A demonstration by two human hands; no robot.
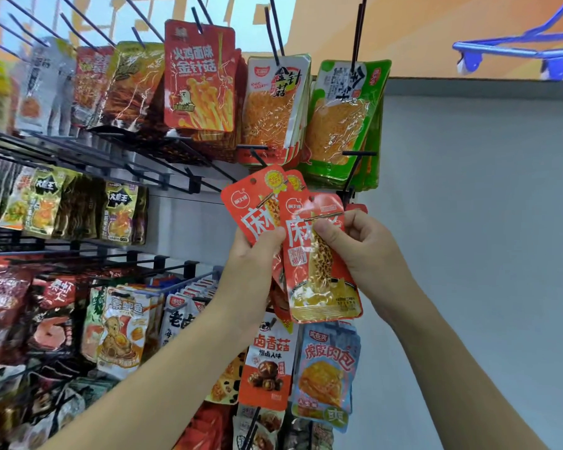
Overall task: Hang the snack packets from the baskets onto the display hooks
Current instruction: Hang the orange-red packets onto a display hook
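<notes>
Just below the green packets (342, 125), gripping a fanned stack of orange packets (251, 203) in the left hand (257, 254), thumb curled over the front. Pinching the front packet (322, 271) near its top with the right hand (361, 245), thumb on its face, fingers tucked behind. Holding it upright, punch hole up, overlapping the stack. Right beneath those green packets, a black hook (351, 173), just above the held packets.
</notes>
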